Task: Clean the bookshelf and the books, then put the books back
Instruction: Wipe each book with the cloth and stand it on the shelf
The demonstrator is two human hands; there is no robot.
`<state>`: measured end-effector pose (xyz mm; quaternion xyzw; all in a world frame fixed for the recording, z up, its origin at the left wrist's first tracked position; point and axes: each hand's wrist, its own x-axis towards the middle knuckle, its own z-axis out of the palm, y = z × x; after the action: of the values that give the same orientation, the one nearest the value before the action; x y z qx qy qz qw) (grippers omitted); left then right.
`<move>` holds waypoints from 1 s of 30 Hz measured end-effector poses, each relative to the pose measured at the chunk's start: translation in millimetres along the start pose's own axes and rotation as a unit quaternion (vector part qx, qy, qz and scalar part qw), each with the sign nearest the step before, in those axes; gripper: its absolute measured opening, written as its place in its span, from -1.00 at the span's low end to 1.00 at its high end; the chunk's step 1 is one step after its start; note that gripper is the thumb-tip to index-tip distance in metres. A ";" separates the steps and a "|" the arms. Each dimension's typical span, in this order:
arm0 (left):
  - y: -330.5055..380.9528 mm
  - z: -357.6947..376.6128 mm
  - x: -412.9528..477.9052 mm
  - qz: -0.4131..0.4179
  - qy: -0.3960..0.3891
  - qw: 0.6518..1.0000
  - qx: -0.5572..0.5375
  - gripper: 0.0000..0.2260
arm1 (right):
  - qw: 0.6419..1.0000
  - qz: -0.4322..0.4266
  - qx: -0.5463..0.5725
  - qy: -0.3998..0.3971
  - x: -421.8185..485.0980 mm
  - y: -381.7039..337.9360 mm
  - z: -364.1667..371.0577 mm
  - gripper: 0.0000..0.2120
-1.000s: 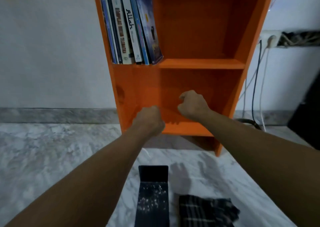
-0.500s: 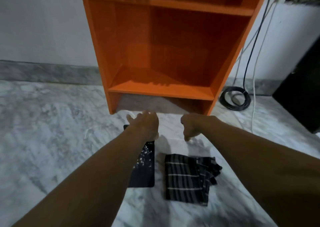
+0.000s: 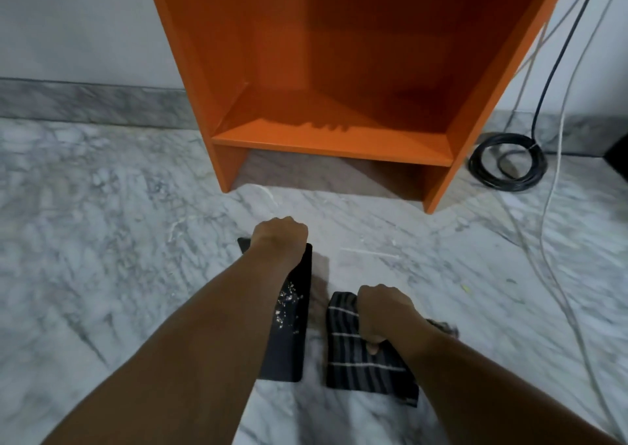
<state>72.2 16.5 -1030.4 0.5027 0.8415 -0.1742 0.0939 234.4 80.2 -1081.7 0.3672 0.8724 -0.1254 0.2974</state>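
An orange bookshelf (image 3: 339,139) stands against the wall, and its lowest compartment holds nothing. On the marble floor in front lies a flat black book (image 3: 292,329) with pale specks on its cover. My left hand (image 3: 280,237) is curled over the book's far end and grips it. Just right of the book lies a dark striped cloth (image 3: 360,353). My right hand (image 3: 384,312) is down on the cloth with its fingers curled into the fabric. The upper shelves are out of view.
A coiled black cable (image 3: 508,162) lies on the floor right of the shelf, with thin wires (image 3: 550,206) trailing down the wall and across the floor. A dark object (image 3: 618,159) shows at the right edge. The grey marble floor (image 3: 102,240) spreads to the left.
My view dropped from the shelves to the floor. Both hands came out of the lower compartment and down: the left onto the black book, the right onto the striped cloth.
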 end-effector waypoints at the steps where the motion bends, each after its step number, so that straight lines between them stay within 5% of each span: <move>1: -0.7 1.0 -3.7 0.010 -0.015 1.000 0.009 -0.76 | 1.000 -0.007 0.009 0.003 -4.1 0.6 1.9 -0.76; 5: -13.5 -6.3 -24.6 0.036 -0.060 0.998 -0.006 -0.92 | 0.999 -0.001 0.041 0.008 -20.0 6.7 2.2 -0.92; 8: -23.7 -19.3 -41.0 0.033 -0.031 0.998 -0.054 -0.82 | 0.998 0.016 0.049 0.048 -36.3 24.4 -24.1 -0.67; 11: -31.2 -40.0 -49.2 0.024 0.071 0.986 -0.148 -0.75 | 0.990 0.022 0.084 0.115 -54.4 48.4 -78.1 -0.62; 14: -26.9 -59.7 -53.0 0.019 0.199 0.938 -0.284 -0.72 | 0.974 0.001 0.064 0.216 -82.7 64.8 -142.7 -0.72; 17: -10.8 -74.7 -61.4 -0.012 0.270 0.896 -0.353 -0.75 | 0.938 0.003 0.080 0.337 -113.5 72.2 -190.0 -0.91; 21: 4.6 -89.2 -70.5 -0.008 0.283 0.891 -0.353 -0.84 | 0.853 -0.006 0.170 0.493 -131.6 70.3 -193.6 -0.87; 26: 8.1 -96.4 -70.2 0.013 0.281 0.901 -0.331 -0.85 | 0.804 -0.089 0.087 0.581 -121.1 52.6 -157.7 -0.67; 30: 11.3 -106.4 -72.4 -0.016 0.297 0.879 -0.372 -0.85 | 0.850 -0.075 -0.101 0.512 -97.3 40.1 -126.4 -0.49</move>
<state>118.4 3.8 -910.5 0.4453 0.8406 0.3080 0.0170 263.0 108.4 -922.1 0.2805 0.9338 0.1473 -0.1662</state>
